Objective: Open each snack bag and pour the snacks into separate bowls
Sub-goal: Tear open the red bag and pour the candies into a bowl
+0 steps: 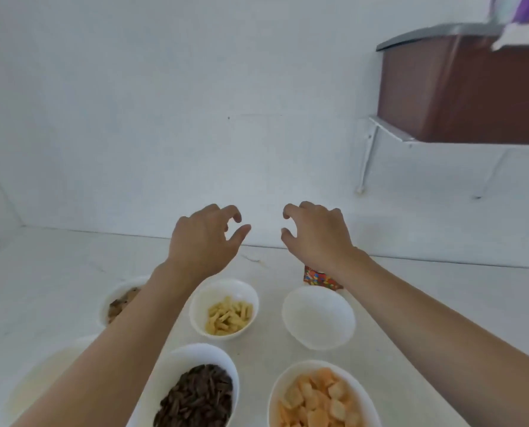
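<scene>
Nearest the camera, two white bowls sit at the bottom edge of the pale bench (442, 303): the dark-snack bowl (195, 392) on the left and the orange-cracker bowl (318, 396) on the right. Behind them stand a bowl of pale yellow sticks (224, 306) and an empty white bowl (318, 317). Another bowl with brown pieces (118, 303) is partly hidden under the left forearm. A colourful snack bag (317, 278) peeks out beneath the right wrist, just behind the empty bowl. Both hands hover above the bench toward the white wall, holding nothing: the left hand (204, 238) and right hand (317, 235) have fingers loosely curled and apart. On a wall shelf (392, 132) upper right rests a brown box (460, 87).
</scene>
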The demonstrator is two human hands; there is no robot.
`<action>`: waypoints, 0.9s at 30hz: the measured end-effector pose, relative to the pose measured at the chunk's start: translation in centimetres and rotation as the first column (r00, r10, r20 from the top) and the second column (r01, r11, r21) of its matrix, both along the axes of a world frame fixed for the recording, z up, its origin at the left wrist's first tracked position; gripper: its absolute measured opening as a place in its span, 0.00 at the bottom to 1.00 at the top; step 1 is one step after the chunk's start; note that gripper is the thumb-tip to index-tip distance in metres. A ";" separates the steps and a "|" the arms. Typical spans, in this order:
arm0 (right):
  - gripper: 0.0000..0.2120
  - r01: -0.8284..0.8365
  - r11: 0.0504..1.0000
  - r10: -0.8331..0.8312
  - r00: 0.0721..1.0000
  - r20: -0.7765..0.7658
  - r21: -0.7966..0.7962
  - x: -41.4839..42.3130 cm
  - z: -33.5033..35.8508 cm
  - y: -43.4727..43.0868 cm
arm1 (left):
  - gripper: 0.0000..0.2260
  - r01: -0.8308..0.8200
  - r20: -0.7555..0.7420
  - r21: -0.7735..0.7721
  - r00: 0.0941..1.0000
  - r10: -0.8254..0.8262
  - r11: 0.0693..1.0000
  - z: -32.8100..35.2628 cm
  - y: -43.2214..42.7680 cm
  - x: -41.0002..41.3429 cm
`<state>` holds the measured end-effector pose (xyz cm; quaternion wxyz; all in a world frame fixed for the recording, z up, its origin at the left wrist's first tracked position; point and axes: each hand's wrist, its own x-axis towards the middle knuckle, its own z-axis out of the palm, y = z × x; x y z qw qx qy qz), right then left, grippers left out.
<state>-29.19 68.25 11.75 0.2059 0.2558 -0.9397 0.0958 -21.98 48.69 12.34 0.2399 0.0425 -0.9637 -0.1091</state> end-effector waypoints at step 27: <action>0.10 0.200 0.973 -0.215 0.966 0.144 0.112 -11.2 -12.1 9.8 | 0.09 0.321 0.217 -0.101 0.931 -0.294 0.942 -13.0 10.9 -18.1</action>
